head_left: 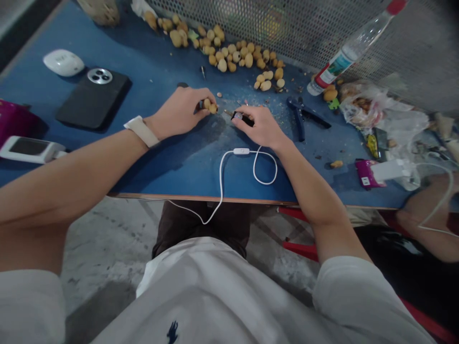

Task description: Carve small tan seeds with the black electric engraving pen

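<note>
My left hand (184,110) pinches a small tan gourd (210,106) between thumb and fingers, just above the blue table. Facing it, my right hand (260,125) is closed around a small black corded rotary tool (244,118). The tool's thin metal tip points left at the gourd; a narrow gap seems to lie between them. From under my right hand runs a white cable with an inline switch (241,151), looping over the table's front edge. Several loose gourds (231,51) lie in a long heap beyond my hands.
Blue-handled pliers (299,117) lie to the right, below a clear bottle (335,69). A black phone (93,100) and a white mouse-shaped object (63,63) are at left. Plastic bags (380,107) and a co-worker's arm (428,210) are at far right. Perforated metal mesh (247,21) borders the back.
</note>
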A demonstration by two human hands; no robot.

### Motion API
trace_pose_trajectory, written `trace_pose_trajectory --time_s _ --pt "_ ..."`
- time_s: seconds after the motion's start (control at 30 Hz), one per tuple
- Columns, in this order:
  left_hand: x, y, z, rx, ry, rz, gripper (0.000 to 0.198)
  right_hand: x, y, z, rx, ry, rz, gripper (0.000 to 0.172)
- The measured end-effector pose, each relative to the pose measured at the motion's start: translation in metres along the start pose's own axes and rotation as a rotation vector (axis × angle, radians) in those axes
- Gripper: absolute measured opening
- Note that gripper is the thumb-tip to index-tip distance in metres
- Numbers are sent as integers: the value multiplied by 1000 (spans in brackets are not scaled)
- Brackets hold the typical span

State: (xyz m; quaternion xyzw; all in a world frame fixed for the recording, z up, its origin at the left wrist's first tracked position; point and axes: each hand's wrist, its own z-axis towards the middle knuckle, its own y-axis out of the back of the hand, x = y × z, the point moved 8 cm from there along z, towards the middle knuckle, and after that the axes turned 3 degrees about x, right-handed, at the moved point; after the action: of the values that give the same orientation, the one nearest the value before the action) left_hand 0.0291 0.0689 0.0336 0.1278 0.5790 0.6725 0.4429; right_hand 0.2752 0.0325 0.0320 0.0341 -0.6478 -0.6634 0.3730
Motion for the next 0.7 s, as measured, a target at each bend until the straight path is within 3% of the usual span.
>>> trace_pose_trajectory --time_s 0.2,0.47,0.7 --pt "-3 1 0 28 60 -4 61 3 1 0 9 -6 -8 65" --pt "7 -10 1 -34 62 -39 71 8 4 -2 65 7 7 65" --pt "3 -8 1 -13 36 7 76 17 9 -7 248 86 128 71"
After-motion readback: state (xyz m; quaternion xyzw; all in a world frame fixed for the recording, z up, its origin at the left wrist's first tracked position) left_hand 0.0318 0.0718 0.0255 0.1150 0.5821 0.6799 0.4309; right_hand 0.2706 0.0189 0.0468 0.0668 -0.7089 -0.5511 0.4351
